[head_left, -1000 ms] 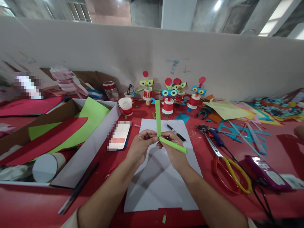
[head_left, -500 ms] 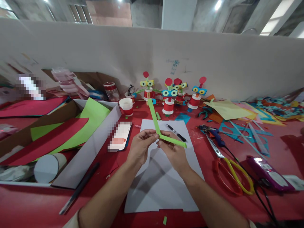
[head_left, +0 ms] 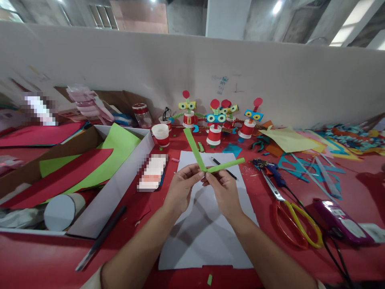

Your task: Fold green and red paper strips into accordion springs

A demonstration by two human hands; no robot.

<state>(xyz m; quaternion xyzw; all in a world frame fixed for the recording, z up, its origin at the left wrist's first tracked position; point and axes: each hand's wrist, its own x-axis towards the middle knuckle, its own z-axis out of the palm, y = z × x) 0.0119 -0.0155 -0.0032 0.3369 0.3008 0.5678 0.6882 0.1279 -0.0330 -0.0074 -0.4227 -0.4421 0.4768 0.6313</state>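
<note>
Both hands pinch green paper strips (head_left: 194,149) above a white sheet (head_left: 207,237). The strips meet at the fingertips in a V, one arm pointing up and away, the other to the right. My left hand (head_left: 183,184) is closed on the left side of the joint, thumb on top. My right hand (head_left: 224,190) pinches the same corner from the right. Whether it is one folded strip or two joined ones, I cannot tell. A black pen (head_left: 224,167) lies on the sheet, partly behind the right arm of the V.
Paper-cup robot figures (head_left: 214,134) stand at the back by a white partition. Left are a box (head_left: 120,192) of coloured paper, a phone (head_left: 153,172) and a paper cup (head_left: 161,134). Scissors (head_left: 296,224), a glue gun (head_left: 270,170) and a purple device (head_left: 343,220) lie right.
The right-hand arm of the green strips has swung upward, from slanting down to slanting up. My right hand has shifted slightly, and both hands still pinch the joint.
</note>
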